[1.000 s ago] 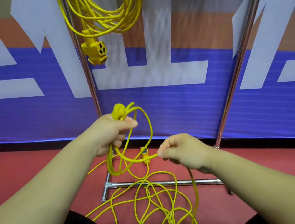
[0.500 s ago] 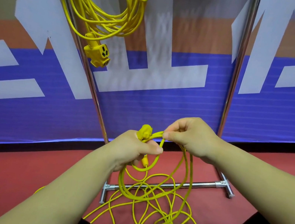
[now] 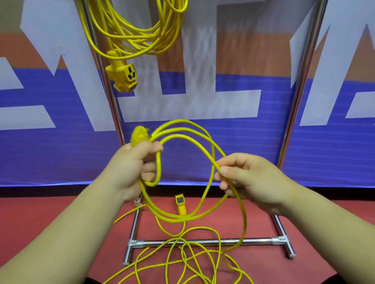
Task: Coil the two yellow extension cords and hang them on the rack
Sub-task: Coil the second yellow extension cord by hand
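Loops of the thin yellow extension cord (image 3: 189,139) sit clenched in the left hand (image 3: 136,168) while the right hand (image 3: 252,180) pinches the next turn, best matched in size, slack trailing over the red floor (image 3: 18,225).

Hung cord (image 3: 135,34): yellow, coiled in long loops, draped high on the rack (image 3: 300,91), socket end dangling lowest.
Loose cord (image 3: 183,173): yellow, a few loops gathered mid-air (plug end up), the rest tangled on the floor.
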